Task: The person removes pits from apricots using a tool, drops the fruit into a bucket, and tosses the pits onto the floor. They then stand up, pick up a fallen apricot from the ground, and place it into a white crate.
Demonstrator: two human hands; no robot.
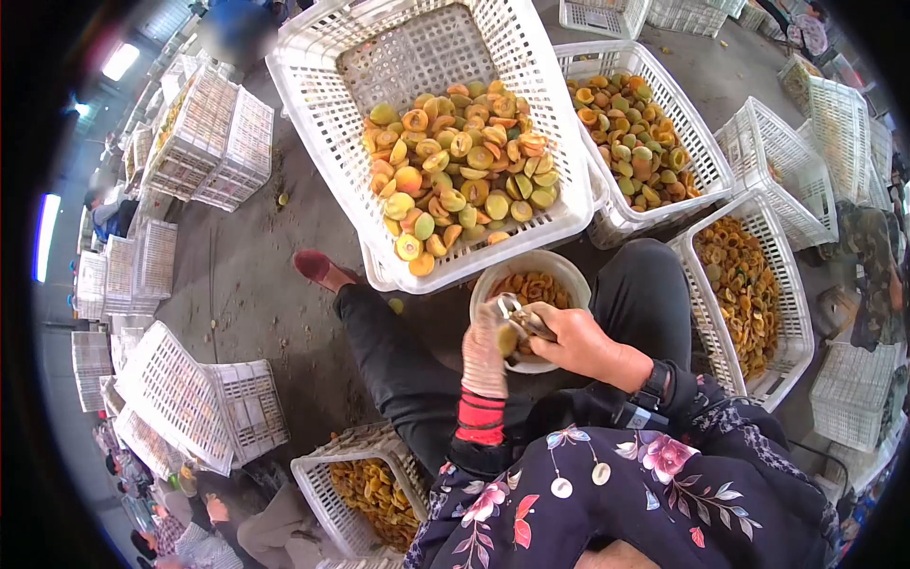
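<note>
My left hand [484, 353], in a pale glove with a red cuff, is closed round a yellow-green apricot [507, 339]. My right hand [580, 343], bare with a dark watch at the wrist, grips a small metal hand tool [510, 305] against the fruit; its exact kind is partly hidden by the fingers. Both hands are over a white bucket [481, 292] holding orange-brown fruit pieces. Just beyond the bucket, a large tilted white crate [313, 85] holds many halved and whole apricots [455, 161].
Another crate of apricot halves [633, 142] stands behind on the right. Crates of darker, flattened fruit pieces stand at right [739, 284] and lower left [374, 493]. Stacked white crates [213, 133] line the left. Other people [213, 517] sit at lower left.
</note>
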